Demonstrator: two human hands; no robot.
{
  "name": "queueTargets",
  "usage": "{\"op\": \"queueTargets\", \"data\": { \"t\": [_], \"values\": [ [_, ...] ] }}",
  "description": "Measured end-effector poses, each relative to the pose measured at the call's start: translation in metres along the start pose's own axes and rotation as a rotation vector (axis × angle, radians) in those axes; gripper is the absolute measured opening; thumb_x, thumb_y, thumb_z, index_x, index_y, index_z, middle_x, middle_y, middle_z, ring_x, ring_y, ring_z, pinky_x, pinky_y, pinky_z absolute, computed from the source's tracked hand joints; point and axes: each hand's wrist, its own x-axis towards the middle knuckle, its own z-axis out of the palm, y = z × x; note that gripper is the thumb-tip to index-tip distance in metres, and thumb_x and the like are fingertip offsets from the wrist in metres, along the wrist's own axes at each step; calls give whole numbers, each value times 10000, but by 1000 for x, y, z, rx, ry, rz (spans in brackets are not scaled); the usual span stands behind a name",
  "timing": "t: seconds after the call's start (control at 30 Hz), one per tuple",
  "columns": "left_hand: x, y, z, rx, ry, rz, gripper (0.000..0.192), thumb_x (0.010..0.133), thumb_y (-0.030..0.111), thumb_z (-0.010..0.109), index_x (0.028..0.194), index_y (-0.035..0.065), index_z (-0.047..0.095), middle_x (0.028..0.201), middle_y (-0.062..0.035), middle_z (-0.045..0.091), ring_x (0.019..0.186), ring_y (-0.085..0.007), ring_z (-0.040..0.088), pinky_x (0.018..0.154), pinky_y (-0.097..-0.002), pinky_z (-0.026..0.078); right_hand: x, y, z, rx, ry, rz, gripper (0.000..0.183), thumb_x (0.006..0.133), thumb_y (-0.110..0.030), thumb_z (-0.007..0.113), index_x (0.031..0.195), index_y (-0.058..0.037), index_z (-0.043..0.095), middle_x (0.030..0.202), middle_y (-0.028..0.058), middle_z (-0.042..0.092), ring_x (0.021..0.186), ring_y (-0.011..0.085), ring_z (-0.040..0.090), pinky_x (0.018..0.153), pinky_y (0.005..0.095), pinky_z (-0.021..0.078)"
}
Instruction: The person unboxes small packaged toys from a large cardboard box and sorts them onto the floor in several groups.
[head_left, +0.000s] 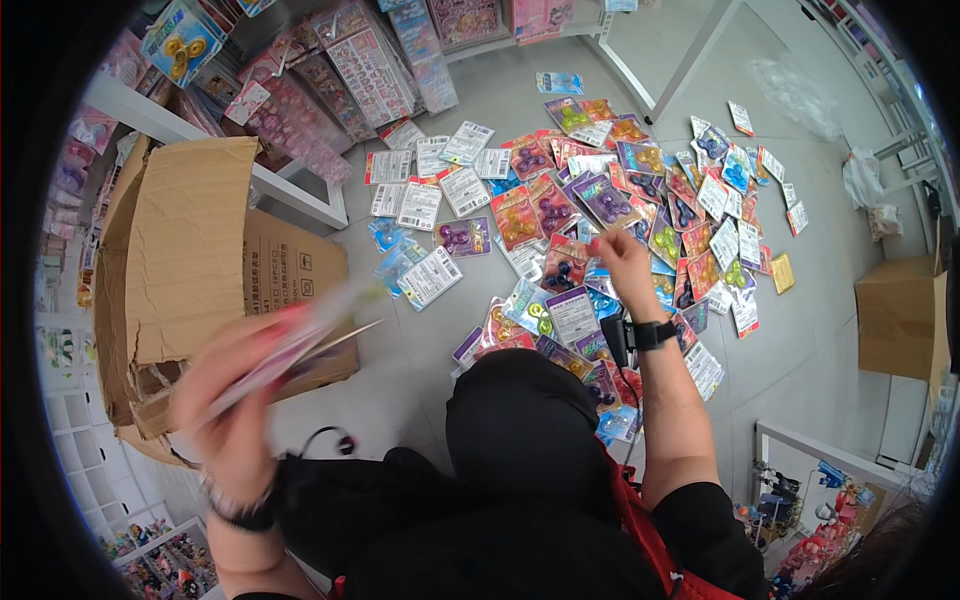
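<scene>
At the lower left, my left hand (232, 390), blurred, grips a few carded toy packs (300, 337) in front of a cardboard box (300, 262). My right hand (626, 262) is over a heap of carded fidget spinners, its fingertips at a red card with a dark spinner (566, 266); whether they grip it cannot be told. Near that hand lie a purple card with a spinner (606, 199) and a card with its printed back up (576, 319). Other cards lie face up or face down on the grey tiled floor (390, 360).
Hanging sticker sheets (371, 71) line the rack at the top left. White metal frames stand at the top (697, 56) and lower right (825, 446). A second cardboard box (896, 319) is at the right, near crumpled clear plastic (795, 94). A gold pack (784, 274) lies beside the heap.
</scene>
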Motion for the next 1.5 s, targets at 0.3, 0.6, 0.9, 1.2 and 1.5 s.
{"op": "queueTargets", "data": {
  "t": [0.3, 0.6, 0.9, 1.2, 1.5],
  "values": [
    [-49, -36, -215, 780, 356, 77, 449, 957, 54, 525, 1396, -14, 463, 1447, -178, 467, 1353, -313, 427, 1117, -423, 348, -49, 168, 59, -778, -73, 212, 421, 743, -322, 787, 972, 10, 666, 930, 212, 666, 883, 378, 646, 791, 429, 511],
    [-50, -20, -106, 1101, 291, 225, 414, 940, 68, 535, 1353, 54, 514, 1424, -176, 480, 1348, -364, 418, 1135, -505, 284, 17, 101, 46, -664, 59, -259, 289, 751, -187, 764, 1005, -53, 729, 1104, 210, 603, 1061, 394, 555, 937, 438, 450],
    [-22, -11, 4, 644, -244, 273, 443, 785, 102, 720, 1214, 107, 612, 1315, -193, 544, 1287, -396, 468, 1089, -570, 325, 19, 77, 49, -585, -70, -175, 220, 745, -142, 767, 821, 32, 654, 932, 188, 596, 849, 369, 609, 746, 425, 493],
    [11, -81, 84, -282, -276, -417, 599, 776, 150, 790, 1300, -1, 543, 1246, -173, 613, 1153, -278, 595, 958, -365, 476, -62, -173, 73, 152, -445, -571, 163, 785, -46, 764, 894, 27, 667, 1077, 104, 609, 968, 222, 602, 770, 324, 499],
    [-81, -40, -66, 576, 316, -110, 309, 959, 18, 547, 1264, -25, 566, 1259, -147, 595, 1077, -186, 592, 938, -335, 479, 26, -14, 13, -570, -44, -250, 716, 744, -191, 813, 1363, -65, 476, 1413, 185, 446, 1240, 364, 514, 1007, 444, 460]
  ]
}}
